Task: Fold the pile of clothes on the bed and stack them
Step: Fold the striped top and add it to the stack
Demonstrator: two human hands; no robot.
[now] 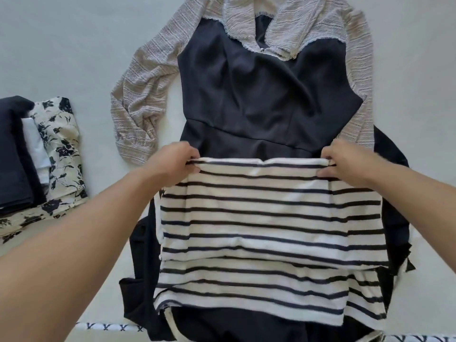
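Soft looped-knit striped top point(271, 218), smooth matt navy dress point(266, 95) with crinkled woven sleeves point(143, 99).

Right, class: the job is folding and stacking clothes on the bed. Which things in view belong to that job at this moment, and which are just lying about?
In the job:
striped top, its far corners pinched by the left hand and right hand
navy dress with grey sleeves, spread flat under it
stack of folded clothes, at the left

Lying about:
bed sheet
patterned edge strip
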